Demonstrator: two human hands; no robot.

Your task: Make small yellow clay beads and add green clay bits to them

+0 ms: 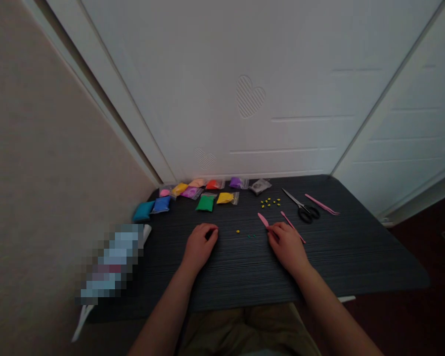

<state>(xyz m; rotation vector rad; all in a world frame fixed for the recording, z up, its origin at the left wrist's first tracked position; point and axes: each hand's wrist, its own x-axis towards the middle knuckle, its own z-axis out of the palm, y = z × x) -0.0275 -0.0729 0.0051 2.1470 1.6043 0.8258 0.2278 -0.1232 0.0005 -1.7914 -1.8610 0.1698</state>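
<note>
Head view: both hands are lying over the dark table (222,277), well apart from each other. The left forearm (166,306) is slanting up and inward from the near edge, and the left hand (200,243) is resting at its end with the fingers curling inward. Its thumb and index finger are forming a loop near the tabletop; whether the tips are touching or pinching anything cannot be told.

The right forearm (330,301) is angling up and to the left. The right hand (286,243) is facing palm-down, its fingers bending over the near end of a pink knife (263,219). The blade is pointing away from the person; the fingers are covering the rest, so the firmness of the grip cannot be told. A slim pink tool (287,220) is lying just beyond this hand, partly behind it.

Between the hands, a small yellow piece (238,231) is sitting on the table, with thin green bits (251,236) lying to its right. Farther back, small yellow-and-green pieces (269,202) are forming a loose cluster beside the scissors (307,212).
</note>
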